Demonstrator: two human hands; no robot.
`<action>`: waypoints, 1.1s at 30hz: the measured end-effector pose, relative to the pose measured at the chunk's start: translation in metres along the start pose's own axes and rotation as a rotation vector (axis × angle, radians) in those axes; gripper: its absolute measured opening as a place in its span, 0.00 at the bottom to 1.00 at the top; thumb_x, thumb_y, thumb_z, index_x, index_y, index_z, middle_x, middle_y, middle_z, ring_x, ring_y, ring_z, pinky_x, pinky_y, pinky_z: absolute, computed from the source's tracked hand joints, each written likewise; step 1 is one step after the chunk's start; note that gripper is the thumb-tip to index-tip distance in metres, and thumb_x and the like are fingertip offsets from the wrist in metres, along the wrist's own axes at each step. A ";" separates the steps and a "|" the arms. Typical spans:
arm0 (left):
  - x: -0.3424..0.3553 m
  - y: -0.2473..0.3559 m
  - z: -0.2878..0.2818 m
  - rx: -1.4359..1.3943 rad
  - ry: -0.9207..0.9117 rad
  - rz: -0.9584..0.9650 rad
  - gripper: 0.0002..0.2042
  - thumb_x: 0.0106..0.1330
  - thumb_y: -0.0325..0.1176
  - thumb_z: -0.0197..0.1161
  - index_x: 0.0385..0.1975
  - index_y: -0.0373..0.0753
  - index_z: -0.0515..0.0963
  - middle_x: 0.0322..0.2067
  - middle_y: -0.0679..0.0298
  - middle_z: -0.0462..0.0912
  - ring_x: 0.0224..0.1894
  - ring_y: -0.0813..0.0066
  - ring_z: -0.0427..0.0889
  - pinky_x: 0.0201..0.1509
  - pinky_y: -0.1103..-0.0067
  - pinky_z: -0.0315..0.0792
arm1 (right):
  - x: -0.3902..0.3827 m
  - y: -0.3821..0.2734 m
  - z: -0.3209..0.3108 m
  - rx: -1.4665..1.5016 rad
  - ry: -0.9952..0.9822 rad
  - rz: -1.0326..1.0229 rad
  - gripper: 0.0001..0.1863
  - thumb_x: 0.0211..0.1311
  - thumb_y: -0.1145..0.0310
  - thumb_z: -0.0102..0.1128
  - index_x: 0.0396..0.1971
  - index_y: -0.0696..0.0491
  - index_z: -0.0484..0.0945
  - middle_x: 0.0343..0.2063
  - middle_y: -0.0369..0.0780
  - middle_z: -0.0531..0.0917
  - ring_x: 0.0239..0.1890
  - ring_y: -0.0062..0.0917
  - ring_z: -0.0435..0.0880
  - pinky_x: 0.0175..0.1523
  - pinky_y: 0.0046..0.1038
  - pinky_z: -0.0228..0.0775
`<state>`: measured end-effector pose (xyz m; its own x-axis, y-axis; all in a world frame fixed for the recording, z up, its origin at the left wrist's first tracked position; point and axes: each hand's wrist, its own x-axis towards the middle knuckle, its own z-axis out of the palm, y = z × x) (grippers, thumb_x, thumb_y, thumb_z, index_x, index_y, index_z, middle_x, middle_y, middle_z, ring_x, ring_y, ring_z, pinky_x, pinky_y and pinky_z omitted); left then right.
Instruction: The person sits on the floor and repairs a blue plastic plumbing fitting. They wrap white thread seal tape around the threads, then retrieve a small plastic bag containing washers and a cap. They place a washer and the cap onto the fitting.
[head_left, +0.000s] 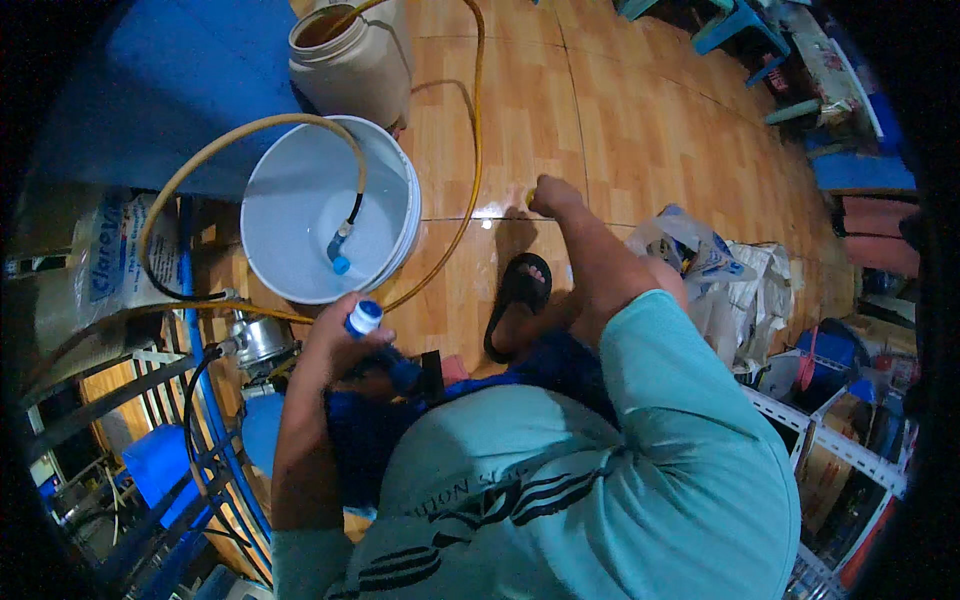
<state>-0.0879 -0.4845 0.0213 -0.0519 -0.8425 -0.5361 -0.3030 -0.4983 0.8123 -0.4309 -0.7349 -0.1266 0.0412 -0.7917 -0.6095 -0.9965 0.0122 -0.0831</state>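
Note:
My left hand point(335, 345) is closed around a small round piece with a blue top and white side point(364, 318), just off the near rim of a white bucket point(408, 245). Its exact kind I cannot make out. Inside the bucket hangs the end of a tan hose point(240, 130), with a valve-like blue fitting point(340, 258) on it. My right hand point(557, 197) reaches out low over the wooden floor, fingers closed on a small yellow thing point(531, 198), mostly hidden by the fingers.
Behind the bucket stands a beige jug point(355, 75) with a yellow hose point(478, 110) running from it. A metal pump point(262, 338) and blue frame point(205, 390) are at the left. Plastic bags point(700, 260) lie on the right; my sandalled foot point(520, 300) is between.

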 end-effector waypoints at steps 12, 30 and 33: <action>0.013 0.011 -0.017 0.262 0.072 -0.144 0.21 0.44 0.33 0.77 0.38 0.40 0.77 0.35 0.64 0.82 0.40 0.69 0.81 0.47 0.72 0.74 | 0.113 0.083 0.143 0.360 0.116 -0.001 0.34 0.52 0.52 0.66 0.54 0.55 0.68 0.51 0.52 0.77 0.51 0.50 0.79 0.55 0.41 0.74; 0.023 0.036 -0.003 0.049 -0.051 -0.233 0.23 0.47 0.24 0.71 0.43 0.42 0.70 0.36 0.66 0.76 0.42 0.75 0.76 0.49 0.75 0.71 | 0.120 0.182 0.211 0.476 0.212 0.228 0.23 0.63 0.51 0.53 0.41 0.57 0.80 0.36 0.45 0.85 0.41 0.38 0.84 0.48 0.37 0.76; 0.024 0.037 -0.003 0.138 -0.080 -0.179 0.22 0.46 0.24 0.71 0.41 0.42 0.71 0.36 0.65 0.77 0.42 0.73 0.77 0.49 0.75 0.71 | 0.101 0.184 0.181 0.026 0.000 0.235 0.22 0.62 0.51 0.55 0.47 0.52 0.81 0.41 0.44 0.85 0.45 0.39 0.84 0.52 0.37 0.75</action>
<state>-0.0974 -0.5240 0.0393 -0.0598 -0.7218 -0.6895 -0.4415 -0.6004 0.6668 -0.5966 -0.7028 -0.3460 -0.1917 -0.7655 -0.6142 -0.9765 0.2118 0.0409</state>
